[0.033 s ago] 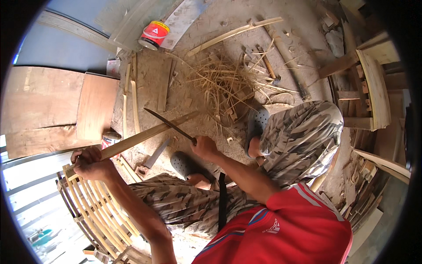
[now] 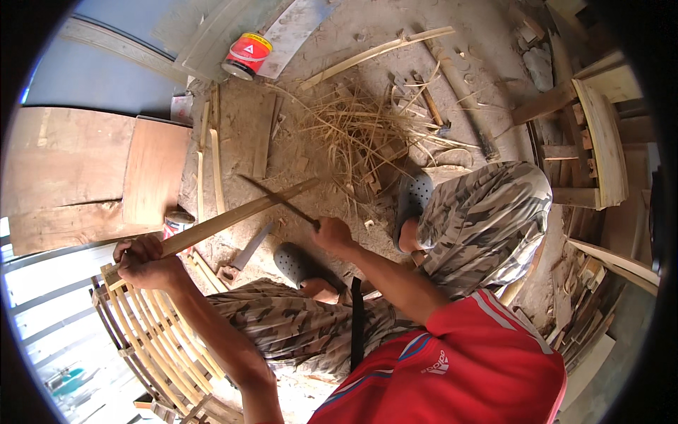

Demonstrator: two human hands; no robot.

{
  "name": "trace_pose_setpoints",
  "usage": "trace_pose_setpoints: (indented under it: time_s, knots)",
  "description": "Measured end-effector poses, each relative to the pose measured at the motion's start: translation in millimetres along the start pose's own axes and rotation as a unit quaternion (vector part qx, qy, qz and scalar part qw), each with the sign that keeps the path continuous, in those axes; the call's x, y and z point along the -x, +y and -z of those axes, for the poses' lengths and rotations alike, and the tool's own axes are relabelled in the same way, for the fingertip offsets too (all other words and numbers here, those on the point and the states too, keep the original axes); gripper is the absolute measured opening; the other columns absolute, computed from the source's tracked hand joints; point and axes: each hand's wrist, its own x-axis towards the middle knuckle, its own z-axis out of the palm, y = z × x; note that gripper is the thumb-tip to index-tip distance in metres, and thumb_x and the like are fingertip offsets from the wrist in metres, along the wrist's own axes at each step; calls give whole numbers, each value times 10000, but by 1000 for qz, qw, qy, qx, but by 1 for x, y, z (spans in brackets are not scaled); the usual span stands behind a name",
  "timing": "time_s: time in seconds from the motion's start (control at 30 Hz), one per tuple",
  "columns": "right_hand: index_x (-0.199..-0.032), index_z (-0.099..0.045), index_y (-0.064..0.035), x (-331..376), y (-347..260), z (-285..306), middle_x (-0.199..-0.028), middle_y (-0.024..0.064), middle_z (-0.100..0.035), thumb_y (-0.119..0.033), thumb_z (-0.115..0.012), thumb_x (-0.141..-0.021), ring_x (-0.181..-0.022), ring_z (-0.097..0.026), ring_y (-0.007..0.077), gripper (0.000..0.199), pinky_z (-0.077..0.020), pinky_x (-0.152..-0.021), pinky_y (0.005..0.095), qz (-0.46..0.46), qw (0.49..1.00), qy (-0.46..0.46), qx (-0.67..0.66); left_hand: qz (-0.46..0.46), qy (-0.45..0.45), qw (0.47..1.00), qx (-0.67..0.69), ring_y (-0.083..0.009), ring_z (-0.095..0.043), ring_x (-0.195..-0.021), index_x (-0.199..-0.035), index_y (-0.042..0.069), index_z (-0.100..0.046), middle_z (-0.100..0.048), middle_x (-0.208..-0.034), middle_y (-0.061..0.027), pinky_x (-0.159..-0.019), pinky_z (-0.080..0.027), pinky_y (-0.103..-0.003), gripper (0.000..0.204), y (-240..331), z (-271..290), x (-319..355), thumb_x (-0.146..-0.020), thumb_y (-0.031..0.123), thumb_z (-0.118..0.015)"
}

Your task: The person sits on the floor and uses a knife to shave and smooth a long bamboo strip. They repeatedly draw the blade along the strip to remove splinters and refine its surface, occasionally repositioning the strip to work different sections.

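Observation:
My left hand is closed round the near end of a long flat strip of bamboo or wood, which slants up to the right above the floor. My right hand grips the handle of a long, dark, narrow-bladed knife. The blade lies across the strip near its far end, its tip pointing to the upper left. Beneath my left hand is a slatted piece of bamboo furniture. A handsaw lies on the floor between the strip and my left shoe.
A heap of thin shavings lies ahead, with a hammer beyond it. A red and yellow bucket stands at the far left. Plywood sheets lie on the left; a wooden frame and stacked wood scraps line the right.
The knife has shifted slightly to the right along the strip, and its blade looks turned a little. My right hand moved with it; my left hand and the strip stay put.

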Motion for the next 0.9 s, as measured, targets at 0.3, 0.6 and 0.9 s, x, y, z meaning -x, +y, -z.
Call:
trace_pose_setpoints:
  time_s: [0.3,0.6,0.9]
  knots:
    - [-894,-671,-3,-17,2,-2,-746,246,-650,-309,-628,-774,-769,-659,391,332,-517,-664,481,30,1000,6,3,-13,0,1000,-8,-104,-244,-406,-728,88,-553,-279,-508,13,-399,-221,-248,213,-4,-14,-2,-793,245,-423]
    - [-917,-683,3,-12,50,10,-872,239,-669,-304,-600,-799,-827,-659,399,339,-524,-740,455,-125,989,-74,-8,-4,-40,999,24,-105,-245,-403,-725,75,-556,-246,-493,17,-393,-219,-250,218,-2,-17,-6,-782,238,-423]
    - [-855,-684,-1,-24,64,10,-839,245,-662,-343,-641,-768,-772,-659,393,356,-529,-673,454,-98,991,-90,10,-21,17,1000,1,-99,-218,-399,-693,78,-538,-241,-487,22,-398,-201,-239,157,-1,-30,1,-718,169,-412]
